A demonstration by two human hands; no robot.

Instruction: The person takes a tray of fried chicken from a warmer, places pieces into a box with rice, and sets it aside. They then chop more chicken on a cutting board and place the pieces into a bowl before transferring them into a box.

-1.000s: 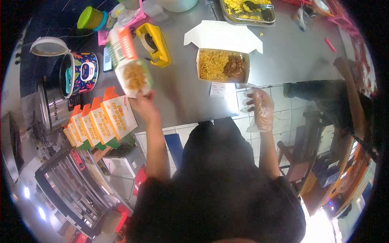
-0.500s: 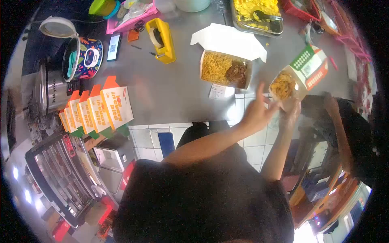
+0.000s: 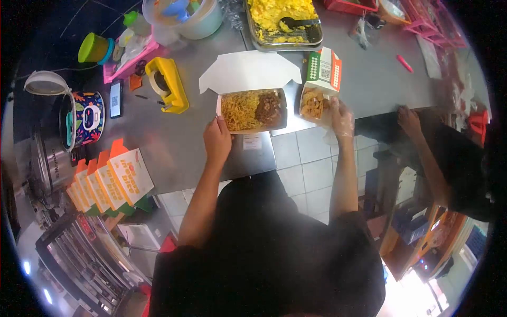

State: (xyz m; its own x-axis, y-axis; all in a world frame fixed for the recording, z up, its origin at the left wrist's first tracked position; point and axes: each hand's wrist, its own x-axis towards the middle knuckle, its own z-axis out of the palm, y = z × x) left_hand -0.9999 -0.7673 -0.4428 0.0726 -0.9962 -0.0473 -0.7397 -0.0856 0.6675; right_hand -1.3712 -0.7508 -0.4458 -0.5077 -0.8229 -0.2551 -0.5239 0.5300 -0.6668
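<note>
A white takeaway box of noodles and dark brown meat lies with its lid folded back. My left hand grips its front left corner, thumb on the wall and fingers partly hidden. To the right, a smaller open carton, white with green and orange printing, holds golden-brown fried pieces. My right hand, in a clear plastic glove, has its fingers closed at the carton's right edge. A printed paper slip lies in front of the noodle box.
A metal tray of yellow food holds a black spoon. Left stand a yellow tape dispenser, a phone and folded orange-white cartons. Another person's hand is at the right table edge.
My left hand has left the small carton's side and taken hold of the noodle box. The small carton, with my right hand at it, is closer to the noodle box. The view has shifted.
</note>
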